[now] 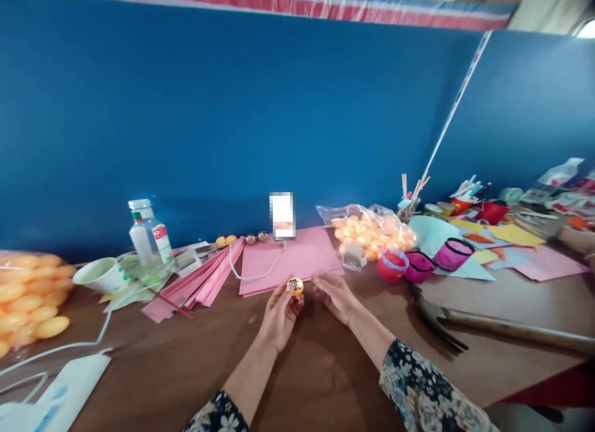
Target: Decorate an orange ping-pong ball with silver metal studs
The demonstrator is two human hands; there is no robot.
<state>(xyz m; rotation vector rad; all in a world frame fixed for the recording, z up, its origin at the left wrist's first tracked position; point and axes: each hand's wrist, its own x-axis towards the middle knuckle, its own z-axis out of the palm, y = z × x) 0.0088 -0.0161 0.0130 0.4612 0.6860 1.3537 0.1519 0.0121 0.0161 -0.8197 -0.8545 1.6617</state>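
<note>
My left hand (281,317) holds a small orange ball (298,288) between thumb and fingers, over the front edge of the pink paper. A shiny metallic patch shows on the ball's upper left side. Just to the right, apart from the ball, my right hand (338,297) has its thumb and fingertips pinched together. Whatever is in that pinch, if anything, is too small to make out. Behind both hands lies a stack of pink paper sheets (309,255). Two shiny metallic balls (257,238) and two plain orange balls (226,240) rest near the back of the table.
Bags of orange balls stand right (372,233) and far left (28,289). A white-screened phone (282,216) leans at the back with a cable attached. Leftward are a glass bottle (149,233), paper cup (100,277) and power strip (69,395). A hammer (506,325) lies right.
</note>
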